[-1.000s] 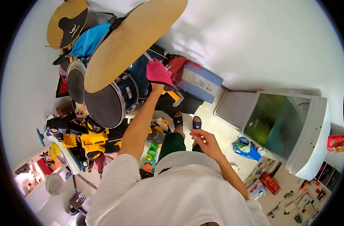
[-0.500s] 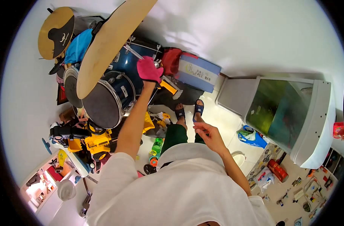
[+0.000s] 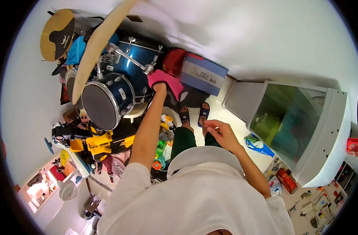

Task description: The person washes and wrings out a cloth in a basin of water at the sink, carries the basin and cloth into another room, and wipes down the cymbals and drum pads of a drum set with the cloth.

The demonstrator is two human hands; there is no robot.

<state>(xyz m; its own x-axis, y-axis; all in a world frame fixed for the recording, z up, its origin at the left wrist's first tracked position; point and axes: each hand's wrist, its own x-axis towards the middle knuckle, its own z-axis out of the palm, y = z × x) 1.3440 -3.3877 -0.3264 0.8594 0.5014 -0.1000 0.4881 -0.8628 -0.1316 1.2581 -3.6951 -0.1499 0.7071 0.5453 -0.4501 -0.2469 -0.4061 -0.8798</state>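
My left hand (image 3: 160, 87) is mostly covered by a pink cloth (image 3: 167, 81) with a dark edge, which flares out toward the lower right. The fingers are hidden beneath it. The cloth sits at the lower end of a chrome stand arm (image 3: 130, 57), in front of the blue bass drum (image 3: 138, 58). Whether it touches the metal is hard to tell. A smaller blue drum (image 3: 102, 102) with a dark head stands left of my forearm, below a tilted cymbal (image 3: 98, 43). My right hand (image 3: 223, 135) hangs before my shorts, fingers loosely bent and apart, holding nothing.
A blue-grey box (image 3: 204, 74) and a red bag (image 3: 173, 62) stand by the wall. To the right is a large glass-fronted cabinet (image 3: 288, 121). Yellow toy trucks (image 3: 98, 143) and a green bottle (image 3: 160, 150) lie left of my legs. A second cymbal (image 3: 55, 37) stands far left.
My left hand has moved slightly down and right, and the pink cloth now spreads out from it. The cymbal appears farther left and more edge-on. My right hand stays nearly where it was.
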